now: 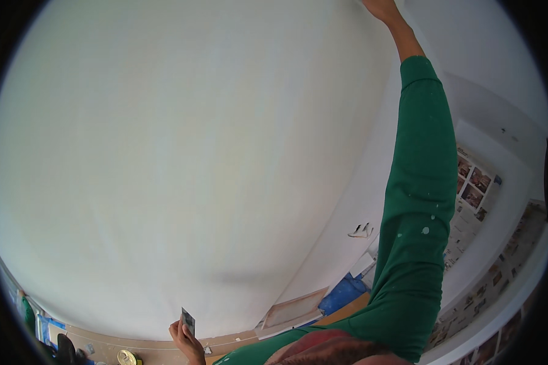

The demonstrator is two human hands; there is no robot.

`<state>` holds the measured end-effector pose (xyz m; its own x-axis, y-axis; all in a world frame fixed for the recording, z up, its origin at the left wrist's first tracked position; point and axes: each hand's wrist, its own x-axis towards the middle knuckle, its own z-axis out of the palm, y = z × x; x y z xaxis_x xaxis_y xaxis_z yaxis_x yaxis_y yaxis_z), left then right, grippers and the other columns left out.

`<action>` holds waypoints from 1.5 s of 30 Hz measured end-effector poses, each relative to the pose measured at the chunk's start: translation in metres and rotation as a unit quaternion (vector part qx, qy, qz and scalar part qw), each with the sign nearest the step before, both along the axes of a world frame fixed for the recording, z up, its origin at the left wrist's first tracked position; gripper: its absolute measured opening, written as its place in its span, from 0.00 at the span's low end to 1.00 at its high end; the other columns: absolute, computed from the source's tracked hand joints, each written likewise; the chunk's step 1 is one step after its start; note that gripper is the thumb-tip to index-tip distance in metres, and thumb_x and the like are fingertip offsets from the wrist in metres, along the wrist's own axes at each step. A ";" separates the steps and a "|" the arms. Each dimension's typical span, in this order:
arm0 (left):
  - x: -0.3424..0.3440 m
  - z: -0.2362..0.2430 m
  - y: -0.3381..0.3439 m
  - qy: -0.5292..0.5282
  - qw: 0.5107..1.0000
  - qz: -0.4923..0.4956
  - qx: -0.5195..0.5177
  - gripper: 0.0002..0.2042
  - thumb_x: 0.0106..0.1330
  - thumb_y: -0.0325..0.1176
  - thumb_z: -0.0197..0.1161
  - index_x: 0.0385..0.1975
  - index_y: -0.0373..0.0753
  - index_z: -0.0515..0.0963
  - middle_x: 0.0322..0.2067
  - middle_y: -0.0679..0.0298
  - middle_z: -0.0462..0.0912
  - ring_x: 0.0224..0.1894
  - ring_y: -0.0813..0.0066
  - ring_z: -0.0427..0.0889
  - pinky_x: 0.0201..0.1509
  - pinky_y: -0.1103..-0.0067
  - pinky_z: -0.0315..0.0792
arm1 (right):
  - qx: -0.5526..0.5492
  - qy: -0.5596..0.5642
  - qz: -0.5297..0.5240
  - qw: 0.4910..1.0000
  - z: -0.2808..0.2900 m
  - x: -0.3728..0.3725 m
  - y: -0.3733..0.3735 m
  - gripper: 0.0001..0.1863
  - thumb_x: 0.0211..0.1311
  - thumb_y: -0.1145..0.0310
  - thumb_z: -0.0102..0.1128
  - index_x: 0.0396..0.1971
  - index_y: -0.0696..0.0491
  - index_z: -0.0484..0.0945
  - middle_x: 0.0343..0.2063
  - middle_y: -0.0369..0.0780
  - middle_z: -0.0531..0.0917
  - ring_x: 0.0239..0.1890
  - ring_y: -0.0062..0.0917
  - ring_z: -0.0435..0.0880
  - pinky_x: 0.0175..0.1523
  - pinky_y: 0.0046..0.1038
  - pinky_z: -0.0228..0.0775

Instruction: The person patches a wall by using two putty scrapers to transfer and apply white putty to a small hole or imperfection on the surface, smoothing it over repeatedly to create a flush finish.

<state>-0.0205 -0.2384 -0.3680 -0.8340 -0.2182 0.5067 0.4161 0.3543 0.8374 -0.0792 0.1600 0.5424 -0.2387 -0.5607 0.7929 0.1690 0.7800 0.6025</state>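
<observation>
A large off-white wall (195, 152) fills most of the view in front of me. My right arm, in a green sleeve with pale paint spots, stretches far up along the wall's right side. At the top edge my right hand (381, 8) is near the wall's upper right corner; its fingers are cut off by the frame, so what it holds is hidden. Low down, near the wall's foot, my left hand (189, 345) grips a small, dark, flat rectangular piece (189, 320) between thumb and fingers, tilted upward and apart from the upper wall.
Loose wires (360, 231) stick out of the side wall on the right. Below them lie blue sheeting (344, 294) and a pale framed panel (295, 309). Printed newspaper sheets (460, 234) show beyond my right arm. A round tin (126, 358) stands at the lower left.
</observation>
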 end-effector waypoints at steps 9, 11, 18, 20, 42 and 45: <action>-0.032 0.038 -0.016 -0.015 0.999 -0.039 0.002 0.19 0.79 0.38 0.45 0.50 0.28 0.79 0.39 0.51 0.73 0.42 0.55 0.75 0.47 0.67 0.70 | -0.119 -0.006 -0.011 0.993 -0.021 0.005 -0.013 0.17 0.62 0.73 0.55 0.50 0.60 0.80 0.51 0.51 0.83 0.56 0.46 0.79 0.65 0.39 0.68; -0.034 0.043 -0.023 -0.013 0.999 -0.046 -0.005 0.19 0.79 0.38 0.44 0.50 0.28 0.79 0.39 0.51 0.73 0.42 0.55 0.75 0.47 0.67 0.70 | -0.117 -0.066 0.028 0.991 -0.029 0.005 -0.016 0.18 0.61 0.77 0.54 0.52 0.59 0.80 0.52 0.50 0.82 0.57 0.43 0.79 0.65 0.38 0.68; -0.029 0.044 -0.041 -0.053 0.994 -0.090 -0.017 0.19 0.79 0.38 0.44 0.50 0.29 0.79 0.39 0.52 0.73 0.42 0.57 0.74 0.47 0.68 0.70 | -0.139 -0.115 0.061 0.982 -0.102 -0.005 -0.020 0.21 0.57 0.82 0.51 0.52 0.59 0.80 0.51 0.48 0.82 0.56 0.39 0.80 0.63 0.34 0.69; -0.033 0.041 -0.044 -0.062 0.992 -0.111 -0.018 0.19 0.79 0.38 0.45 0.51 0.29 0.79 0.38 0.52 0.73 0.42 0.58 0.74 0.48 0.68 0.69 | -0.125 -0.119 0.036 0.984 -0.135 -0.005 -0.027 0.21 0.56 0.83 0.52 0.51 0.60 0.80 0.49 0.48 0.82 0.54 0.39 0.80 0.62 0.34 0.71; -0.036 0.065 -0.075 -0.065 0.977 -0.196 -0.048 0.20 0.79 0.38 0.45 0.53 0.30 0.79 0.39 0.52 0.74 0.43 0.57 0.74 0.50 0.68 0.69 | -0.210 -0.096 0.083 0.969 -0.438 -0.022 -0.042 0.29 0.42 0.87 0.61 0.51 0.55 0.82 0.47 0.38 0.81 0.49 0.36 0.79 0.53 0.33 0.73; -0.032 0.071 -0.073 -0.058 0.977 -0.200 -0.040 0.20 0.78 0.38 0.45 0.53 0.30 0.79 0.38 0.52 0.74 0.43 0.58 0.75 0.50 0.69 0.70 | -0.225 -0.109 0.081 0.965 -0.473 -0.018 -0.043 0.32 0.39 0.86 0.61 0.52 0.55 0.80 0.47 0.38 0.80 0.50 0.37 0.78 0.52 0.34 0.72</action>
<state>-0.0524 -0.3110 -0.2967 -0.8973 0.1741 0.4056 0.4386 0.2488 0.8636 -0.0970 0.1173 0.0689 -0.3650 -0.2161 0.9056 -0.0702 0.9763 0.2047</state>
